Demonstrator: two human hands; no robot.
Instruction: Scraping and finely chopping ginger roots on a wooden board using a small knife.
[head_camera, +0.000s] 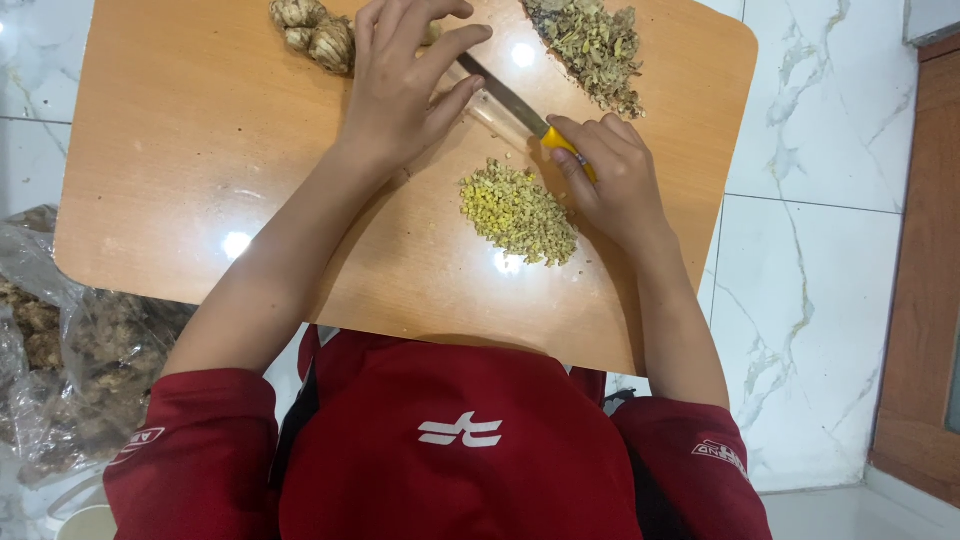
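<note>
Right hand (615, 175) clamped around yellow-handled knife (520, 110), blade angled toward 11 o'clock on wooden table (200, 150). Left hand (400, 85) pressing down beside blade, fingers spread. Pile of chopped yellow bits (515, 212) at 9 o'clock of right hand. Whole ginger roots (315, 35) at 9 o'clock of left hand; brownish peelings (595, 45) at 1 o'clock.

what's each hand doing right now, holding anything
Left hand: fingers spread, pressing down over the knife blade, gripping nothing.
Right hand: closed around the yellow knife handle.
</note>
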